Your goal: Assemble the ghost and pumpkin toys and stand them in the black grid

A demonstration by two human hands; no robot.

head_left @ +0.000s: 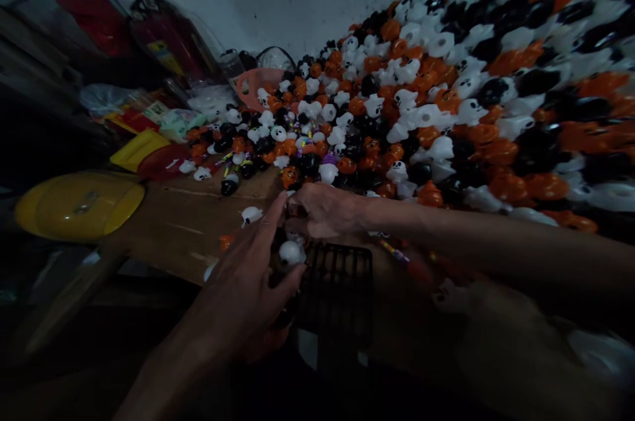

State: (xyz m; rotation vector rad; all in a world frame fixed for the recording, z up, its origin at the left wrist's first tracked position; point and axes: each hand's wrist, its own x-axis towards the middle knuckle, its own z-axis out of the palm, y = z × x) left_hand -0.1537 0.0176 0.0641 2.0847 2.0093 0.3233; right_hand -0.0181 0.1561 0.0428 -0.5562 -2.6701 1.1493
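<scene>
My left hand (248, 282) reaches in from the lower left, its fingers stretched and the thumb apart. Between that thumb and the fingers a small white plastic figure (292, 253) shows. I cannot tell whether the hand touches it. My right hand (325, 210) is curled close by, at the front of the heap, near the left fingertips. What its fingers close on is hidden and dark. Just below it lies a black slotted grid (342, 275). A white skull-like figure (252, 215) and an orange piece (225, 243) rest left of the hands.
A large heap of white, black and orange Halloween figures (407, 116) rises against the wall. A pink basket (258, 87) stands behind it. A yellow rounded object (82, 208) is left of the brown board (173, 222). Striped sticks (394, 251) lie under my right forearm.
</scene>
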